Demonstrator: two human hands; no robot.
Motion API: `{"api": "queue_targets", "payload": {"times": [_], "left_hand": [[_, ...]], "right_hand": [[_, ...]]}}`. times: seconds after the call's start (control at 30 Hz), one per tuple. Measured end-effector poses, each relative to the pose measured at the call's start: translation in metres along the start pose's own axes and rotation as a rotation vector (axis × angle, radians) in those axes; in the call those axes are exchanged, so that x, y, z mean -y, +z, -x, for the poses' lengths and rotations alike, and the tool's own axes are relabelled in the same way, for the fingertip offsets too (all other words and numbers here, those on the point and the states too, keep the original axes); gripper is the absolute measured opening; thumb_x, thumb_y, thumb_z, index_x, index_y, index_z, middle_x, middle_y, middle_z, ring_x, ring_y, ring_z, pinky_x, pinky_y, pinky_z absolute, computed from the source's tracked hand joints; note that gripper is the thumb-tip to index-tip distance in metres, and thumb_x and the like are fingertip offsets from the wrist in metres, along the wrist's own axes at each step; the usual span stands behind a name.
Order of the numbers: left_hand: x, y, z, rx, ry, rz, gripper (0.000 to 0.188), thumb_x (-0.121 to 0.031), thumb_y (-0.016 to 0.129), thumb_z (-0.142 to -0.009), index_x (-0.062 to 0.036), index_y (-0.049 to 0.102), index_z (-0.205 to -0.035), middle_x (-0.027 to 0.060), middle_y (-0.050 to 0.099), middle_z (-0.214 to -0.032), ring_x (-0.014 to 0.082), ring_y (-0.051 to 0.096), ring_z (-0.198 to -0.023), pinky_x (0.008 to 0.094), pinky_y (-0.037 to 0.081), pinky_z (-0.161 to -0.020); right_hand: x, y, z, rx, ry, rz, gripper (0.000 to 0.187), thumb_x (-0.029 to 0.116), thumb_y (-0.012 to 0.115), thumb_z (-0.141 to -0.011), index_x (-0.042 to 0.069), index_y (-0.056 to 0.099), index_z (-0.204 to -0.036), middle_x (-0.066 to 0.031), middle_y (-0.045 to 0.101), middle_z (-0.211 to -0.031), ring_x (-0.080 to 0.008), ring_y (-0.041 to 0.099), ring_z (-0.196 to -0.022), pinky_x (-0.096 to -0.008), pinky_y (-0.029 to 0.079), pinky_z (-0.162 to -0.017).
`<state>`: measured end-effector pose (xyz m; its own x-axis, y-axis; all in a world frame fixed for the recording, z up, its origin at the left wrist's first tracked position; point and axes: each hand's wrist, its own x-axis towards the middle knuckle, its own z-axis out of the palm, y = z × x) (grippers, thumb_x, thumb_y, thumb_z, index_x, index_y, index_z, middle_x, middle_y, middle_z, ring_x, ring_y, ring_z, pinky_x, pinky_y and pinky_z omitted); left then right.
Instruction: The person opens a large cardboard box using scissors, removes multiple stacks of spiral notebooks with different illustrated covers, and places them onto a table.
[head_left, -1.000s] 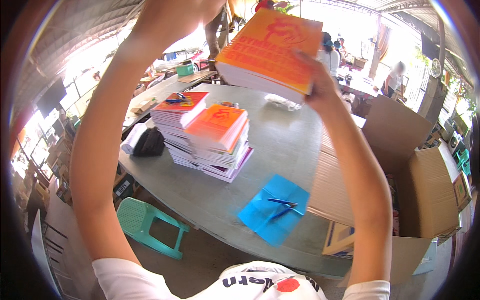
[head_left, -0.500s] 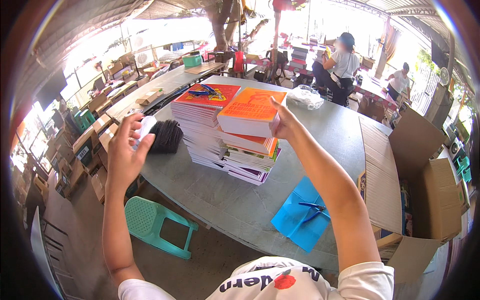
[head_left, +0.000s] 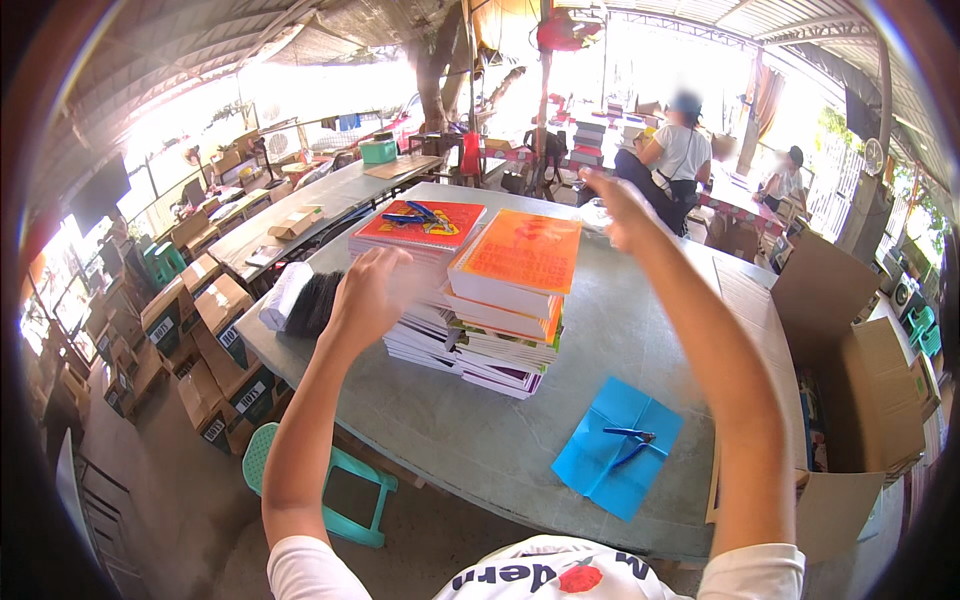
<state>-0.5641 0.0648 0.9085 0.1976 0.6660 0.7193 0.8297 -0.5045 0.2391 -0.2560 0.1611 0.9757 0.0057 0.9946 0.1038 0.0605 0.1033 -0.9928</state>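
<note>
Two stacks of books stand side by side on the grey table. My left hand [head_left: 372, 296], smeared by motion, is in front of the left stack, whose top is a red-covered book [head_left: 385, 226]; its fingers cannot be made out. Blue-handled cutting pliers [head_left: 418, 216] lie on that red cover. The right stack is topped by thick orange-covered books [head_left: 520, 248]. My right hand [head_left: 622, 212] is raised to the right of this stack, apart from it, blurred, with fingers stretched out and nothing seen in them. Beside my left wrist lies a bundle of thin black strands [head_left: 314, 302] with a white wrap [head_left: 285, 296].
Another pair of blue-handled pliers [head_left: 630, 446] rests on a blue sheet [head_left: 600, 475] at the right. An open cardboard box [head_left: 870, 400] stands beyond the table's right edge. A green stool [head_left: 355, 497] is below the near edge. Two other people [head_left: 682, 155] sit farther back.
My right hand has let go of the top orange book and moved up and right. My left hand has moved right, from above the black bundle to the left stack.
</note>
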Motion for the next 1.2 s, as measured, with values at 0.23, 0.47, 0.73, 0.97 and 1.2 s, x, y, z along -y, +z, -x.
{"api": "queue_targets", "payload": {"times": [0.23, 0.47, 0.73, 0.97, 1.2], "left_hand": [[0.09, 0.074, -0.079, -0.005, -0.202, -0.219, 0.017, -0.01, 0.056, -0.077, -0.0043, 0.061, -0.093, 0.0159, 0.062, -0.096, 0.0313, 0.056, -0.096, 0.0387, 0.044, -0.083], [0.14, 0.095, -0.101, 0.153, -0.348, -0.282, 0.023, -0.011, 0.056, -0.078, -0.0126, 0.066, -0.099, 0.0128, 0.062, -0.104, 0.0301, 0.051, -0.107, 0.0434, 0.04, -0.09], [0.137, 0.084, -0.106, 0.138, -0.143, -0.414, 0.014, -0.008, 0.054, -0.077, -0.0095, 0.066, -0.084, 0.008, 0.064, -0.09, 0.025, 0.056, -0.093, 0.0397, 0.046, -0.08], [0.085, 0.104, -0.11, 0.123, 0.108, -0.044, 0.016, -0.011, 0.055, -0.081, -0.007, 0.065, -0.093, 0.0112, 0.063, -0.095, 0.0297, 0.056, -0.091, 0.0379, 0.042, -0.083], [0.09, 0.111, -0.092, -0.015, 0.117, 0.185, 0.032, -0.012, 0.054, -0.084, -0.0038, 0.057, -0.114, 0.017, 0.058, -0.111, 0.0314, 0.055, -0.102, 0.0366, 0.042, -0.087]], "right_hand": [[-0.05, -0.042, 0.0, 0.12, -0.276, 0.575, 0.048, 0.042, 0.048, -0.088, 0.004, 0.051, -0.116, -0.0108, 0.051, -0.121, -0.0226, 0.04, -0.117, -0.0367, 0.026, -0.101], [-0.098, 0.045, 0.022, 0.031, -0.175, 0.512, 0.073, 0.034, 0.045, -0.087, -0.013, 0.015, -0.134, -0.0293, 0.015, -0.141, -0.0338, 0.012, -0.135, -0.0352, 0.012, -0.11], [-0.106, 0.078, 0.02, -0.104, -0.205, 0.574, 0.069, 0.023, 0.048, -0.082, -0.015, 0.018, -0.132, -0.0332, 0.011, -0.14, -0.0406, 0.006, -0.134, -0.0384, 0.009, -0.11], [-0.108, 0.078, 0.012, -0.136, -0.185, 0.586, 0.069, 0.024, 0.05, -0.082, -0.012, 0.021, -0.132, -0.0312, 0.013, -0.141, -0.0388, 0.009, -0.134, -0.0372, 0.011, -0.11], [-0.057, 0.024, 0.019, 0.198, -0.152, 0.729, 0.074, 0.043, 0.048, -0.086, -0.008, 0.023, -0.134, -0.0289, 0.015, -0.141, -0.0388, 0.015, -0.133, -0.0374, 0.02, -0.108]]}}
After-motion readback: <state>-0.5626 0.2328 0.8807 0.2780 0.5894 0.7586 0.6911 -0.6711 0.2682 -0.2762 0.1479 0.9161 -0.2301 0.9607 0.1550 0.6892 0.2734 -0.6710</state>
